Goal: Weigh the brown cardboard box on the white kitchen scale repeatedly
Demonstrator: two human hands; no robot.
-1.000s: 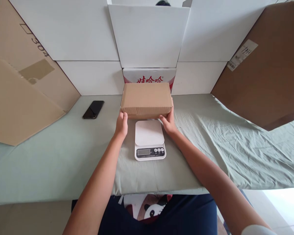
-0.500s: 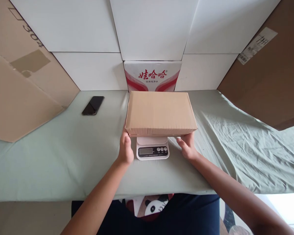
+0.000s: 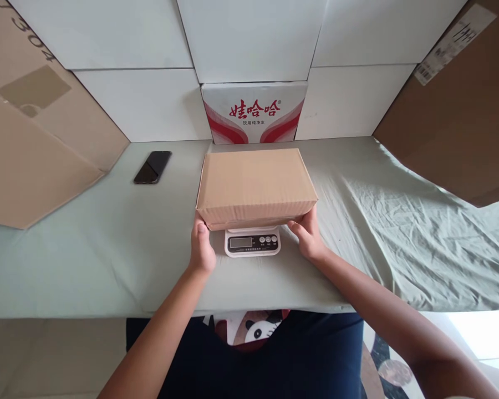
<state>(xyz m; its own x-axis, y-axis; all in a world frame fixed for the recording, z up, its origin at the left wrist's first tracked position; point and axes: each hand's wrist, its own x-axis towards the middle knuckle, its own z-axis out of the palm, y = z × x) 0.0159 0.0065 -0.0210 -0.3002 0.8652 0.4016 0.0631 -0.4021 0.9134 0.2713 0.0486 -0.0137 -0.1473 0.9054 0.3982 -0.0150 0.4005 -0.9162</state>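
A closed brown cardboard box point(image 3: 255, 185) sits over a small white digital scale point(image 3: 253, 242), hiding its platform; only the scale's display strip and buttons show below the box. My left hand point(image 3: 202, 249) grips the box's near left corner from beneath. Under the near right corner, my right hand point(image 3: 307, 238) holds the box with its fingers. Whether the box rests fully on the scale or hovers just above it I cannot tell.
A pale green cloth point(image 3: 87, 249) covers the table. A black phone point(image 3: 152, 167) lies at the back left. A red-and-white printed carton point(image 3: 253, 113) stands behind the box against white panels. Large brown cardboard sheets lean at the left point(image 3: 29, 138) and right point(image 3: 457, 111).
Both hands lifted the box from behind the scale, brought it toward me and lowered it over the scale's platform. The camera view tilted slightly.
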